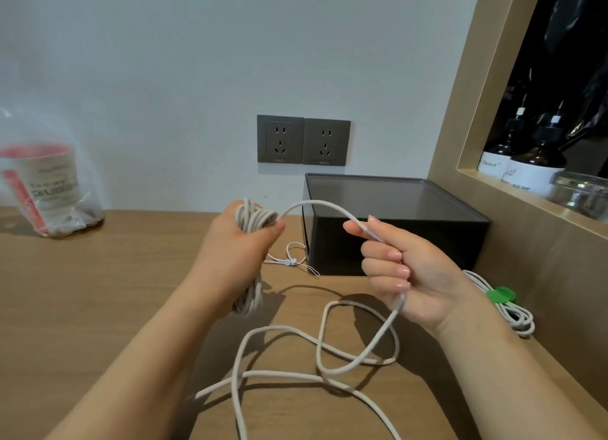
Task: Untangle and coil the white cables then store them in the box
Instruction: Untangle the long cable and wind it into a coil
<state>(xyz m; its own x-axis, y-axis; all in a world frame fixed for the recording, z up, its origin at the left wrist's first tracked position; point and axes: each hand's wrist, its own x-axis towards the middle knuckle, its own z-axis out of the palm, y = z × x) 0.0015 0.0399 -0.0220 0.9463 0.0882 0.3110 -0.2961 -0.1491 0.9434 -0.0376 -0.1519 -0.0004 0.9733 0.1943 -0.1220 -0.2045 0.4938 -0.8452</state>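
we see one black box (391, 222) with its lid shut on the desk (98, 308), a tied coil (503, 308) beside it, our left hand (237, 239) clamped round a second coil (253, 217), and our right hand (404, 268) pinching its loose cable (316, 354).

The light-brown wooden surface (98, 291) shows a matt grain. The white round cable (289, 331) looks smooth and matt, like rubbery plastic. The dark rectangular plastic box (378, 242) has a satin lid; the crinkled clear plastic bag (65, 209) is glossy.
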